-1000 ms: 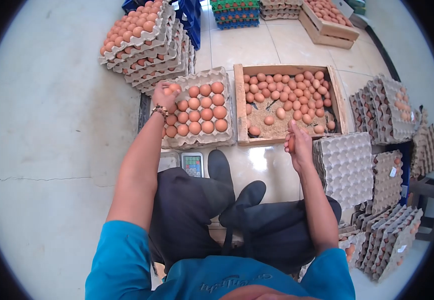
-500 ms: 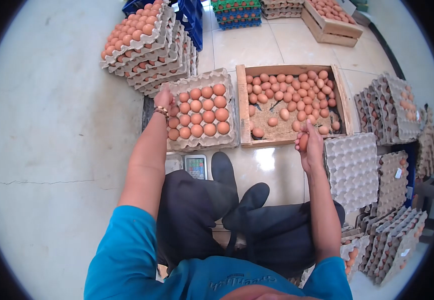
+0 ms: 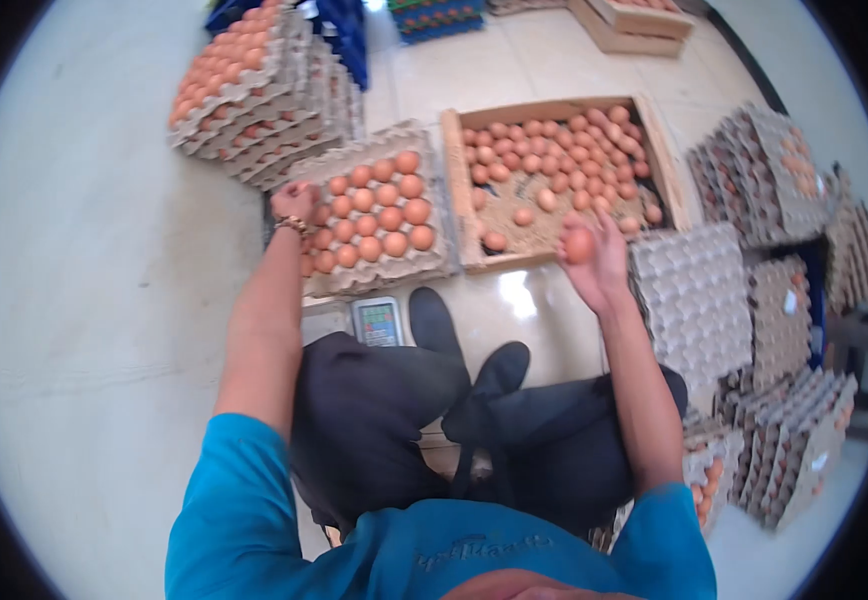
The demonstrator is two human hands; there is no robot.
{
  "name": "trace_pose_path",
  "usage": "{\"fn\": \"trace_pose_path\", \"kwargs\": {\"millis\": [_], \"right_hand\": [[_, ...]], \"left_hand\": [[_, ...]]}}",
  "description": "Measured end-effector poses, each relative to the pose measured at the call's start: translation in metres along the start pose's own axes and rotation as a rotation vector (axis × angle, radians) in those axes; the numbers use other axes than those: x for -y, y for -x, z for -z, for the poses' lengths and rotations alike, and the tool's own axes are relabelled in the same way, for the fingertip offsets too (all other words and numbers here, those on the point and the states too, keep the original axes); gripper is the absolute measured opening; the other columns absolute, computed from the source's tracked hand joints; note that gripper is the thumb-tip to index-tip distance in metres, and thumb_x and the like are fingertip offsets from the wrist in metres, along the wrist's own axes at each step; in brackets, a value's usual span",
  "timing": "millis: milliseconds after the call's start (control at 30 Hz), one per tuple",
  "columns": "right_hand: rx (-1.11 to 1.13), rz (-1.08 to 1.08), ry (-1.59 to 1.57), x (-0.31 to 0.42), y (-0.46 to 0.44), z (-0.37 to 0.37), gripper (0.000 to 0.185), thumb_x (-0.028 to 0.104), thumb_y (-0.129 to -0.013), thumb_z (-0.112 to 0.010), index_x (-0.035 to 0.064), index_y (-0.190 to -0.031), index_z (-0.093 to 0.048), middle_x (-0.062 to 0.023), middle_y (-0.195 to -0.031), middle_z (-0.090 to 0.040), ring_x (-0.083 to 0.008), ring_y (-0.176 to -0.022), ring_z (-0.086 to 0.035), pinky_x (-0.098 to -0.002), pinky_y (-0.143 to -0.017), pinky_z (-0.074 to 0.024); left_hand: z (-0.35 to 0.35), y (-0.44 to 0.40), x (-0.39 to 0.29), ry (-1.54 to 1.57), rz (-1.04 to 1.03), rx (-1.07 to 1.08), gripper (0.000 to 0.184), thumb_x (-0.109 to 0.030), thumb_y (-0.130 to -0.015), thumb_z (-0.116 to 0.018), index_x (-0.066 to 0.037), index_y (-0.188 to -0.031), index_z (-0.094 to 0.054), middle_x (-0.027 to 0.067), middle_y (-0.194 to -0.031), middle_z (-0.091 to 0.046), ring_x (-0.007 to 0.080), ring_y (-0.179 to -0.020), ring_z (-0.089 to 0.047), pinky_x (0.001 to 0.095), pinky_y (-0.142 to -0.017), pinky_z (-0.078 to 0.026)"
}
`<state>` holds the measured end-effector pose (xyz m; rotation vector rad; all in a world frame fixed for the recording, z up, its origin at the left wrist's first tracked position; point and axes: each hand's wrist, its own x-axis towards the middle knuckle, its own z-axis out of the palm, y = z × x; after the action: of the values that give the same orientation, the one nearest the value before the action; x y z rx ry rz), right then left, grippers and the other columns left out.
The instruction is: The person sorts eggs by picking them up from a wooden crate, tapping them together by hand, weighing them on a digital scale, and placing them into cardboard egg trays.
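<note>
My left hand (image 3: 295, 201) is closed at the left edge of a grey egg tray (image 3: 412, 138). Its fingers curl down beside the eggs, and whatever they hold is hidden. Rows of brown eggs (image 3: 390, 219) sit in that tray, with bare cups along its far side. My right hand (image 3: 604, 257) is turned palm up over the near right side of a wooden crate (image 3: 451, 190), cradling a brown egg (image 3: 579, 245) in curled fingers. Loose eggs lie in the crate, mostly toward its far and right sides, on a brown crumbly layer.
Stacked full egg trays (image 3: 254, 110) rise at the far left beside a blue crate (image 3: 342, 40). A scale's keypad display (image 3: 377, 322) lies by my boots (image 3: 437, 322). An unfilled tray (image 3: 692, 300) and more tray stacks (image 3: 759, 175) stand at the right. Another wooden crate (image 3: 629, 30) is behind.
My right hand has rolled palm up, bringing the egg into fuller view. The whole view has shifted, moving the scene left and up. My left hand stays at the tray's left edge.
</note>
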<state>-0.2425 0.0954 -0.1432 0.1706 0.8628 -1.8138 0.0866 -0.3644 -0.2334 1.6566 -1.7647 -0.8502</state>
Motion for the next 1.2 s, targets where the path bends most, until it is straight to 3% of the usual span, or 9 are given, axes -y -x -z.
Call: {"fn": "trace_pose_path", "kwargs": {"millis": [67,167,333,400,533,600,767,1000,1200], "right_hand": [[0.102,-0.037,-0.104,0.000,0.004,-0.005,0.062,0.056,-0.098,-0.044,-0.0030,-0.110,-0.055,-0.0178,-0.097,-0.061,-0.0278,-0.086,-0.062,-0.0327,-0.077,-0.0524],[0.180,-0.039,-0.147,-0.001,0.009,-0.016,0.073,0.057,-0.097,-0.043,-0.0095,-0.126,-0.046,-0.0269,-0.116,-0.057,-0.0361,-0.107,-0.058,-0.0405,-0.097,-0.0487],[0.278,-0.031,-0.172,-0.007,0.010,-0.023,0.077,0.053,-0.098,-0.041,-0.0130,-0.138,-0.033,-0.0328,-0.131,-0.048,-0.0416,-0.123,-0.052,-0.0458,-0.107,-0.0436],[0.315,-0.040,-0.164,-0.014,0.005,-0.020,0.072,0.047,-0.100,-0.043,-0.0126,-0.138,-0.033,-0.0330,-0.131,-0.047,-0.0410,-0.124,-0.051,-0.0450,-0.107,-0.0443],[0.294,-0.048,-0.086,-0.024,0.004,-0.024,0.041,0.024,-0.101,-0.048,-0.0077,-0.127,-0.045,-0.0261,-0.123,-0.053,-0.0344,-0.117,-0.058,-0.0406,-0.101,-0.0511],[0.318,-0.038,-0.089,-0.027,0.006,-0.025,0.027,0.012,-0.100,-0.050,-0.0053,-0.120,-0.049,-0.0237,-0.121,-0.055,-0.0320,-0.114,-0.060,-0.0387,-0.097,-0.0541],[0.304,0.026,0.035,-0.043,0.014,-0.022,0.018,0.012,-0.096,-0.062,0.0010,-0.107,-0.053,-0.0144,-0.104,-0.065,-0.0230,-0.095,-0.068,-0.0327,-0.082,-0.0591],[0.208,-0.079,0.457,-0.064,0.036,-0.027,0.035,0.034,-0.094,-0.068,0.0049,-0.109,-0.056,-0.0110,-0.100,-0.068,-0.0186,-0.085,-0.070,-0.0313,-0.075,-0.0584],[0.090,-0.077,0.679,-0.082,0.010,-0.001,0.025,0.027,-0.097,-0.059,0.0044,-0.108,-0.059,-0.0098,-0.097,-0.068,-0.0181,-0.083,-0.070,-0.0282,-0.072,-0.0568]], "left_hand": [[-0.003,0.017,-0.019,-0.260,-0.051,0.041,0.034,-0.028,-0.071,-0.079,-0.016,-0.102,-0.076,0.0098,-0.102,-0.074,0.0242,-0.096,-0.071,0.0382,-0.089,-0.055],[-0.006,0.021,-0.038,-0.597,-0.103,-0.031,0.047,-0.031,-0.072,-0.075,-0.013,-0.116,-0.071,0.0194,-0.113,-0.066,0.0344,-0.105,-0.064,0.0421,-0.093,-0.052],[-0.011,0.068,-0.132,-0.412,-0.722,-0.286,0.053,-0.022,-0.078,-0.072,-0.011,-0.128,-0.057,0.0150,-0.110,-0.058,0.0307,-0.092,-0.063,0.0408,-0.083,-0.054],[-0.024,0.109,-0.184,-0.016,-0.712,0.006,0.033,-0.021,-0.088,-0.068,-0.006,-0.117,-0.063,0.0125,-0.111,-0.063,0.0197,-0.089,-0.063,0.0320,-0.076,-0.054],[-0.031,0.198,-0.278,0.093,-0.749,0.984,0.032,-0.013,-0.088,-0.069,-0.005,-0.118,-0.064,0.0063,-0.101,-0.069,0.0140,-0.086,-0.065,0.0290,-0.078,-0.054],[-0.033,0.252,-0.297,-0.014,-0.858,1.071,0.037,-0.016,-0.083,-0.073,-0.005,-0.118,-0.065,0.0084,-0.102,-0.069,0.0177,-0.087,-0.067,0.0307,-0.079,-0.055],[-0.044,0.307,-0.281,-0.345,-1.044,0.874,0.045,-0.015,-0.071,-0.078,-0.005,-0.113,-0.068,0.0182,-0.101,-0.069,0.0309,-0.086,-0.069,0.0350,-0.076,-0.056],[-0.035,0.270,-0.245,-0.272,-0.739,1.133,0.038,-0.016,-0.072,-0.080,-0.003,-0.105,-0.067,0.0141,-0.093,-0.070,0.0236,-0.085,-0.069,0.0361,-0.074,-0.054],[0.017,0.124,-0.162,-0.409,-0.619,0.675,0.049,-0.019,-0.071,-0.082,-0.005,-0.112,-0.059,0.0109,-0.100,-0.068,0.0222,-0.090,-0.068,0.0339,-0.077,-0.055]]}}
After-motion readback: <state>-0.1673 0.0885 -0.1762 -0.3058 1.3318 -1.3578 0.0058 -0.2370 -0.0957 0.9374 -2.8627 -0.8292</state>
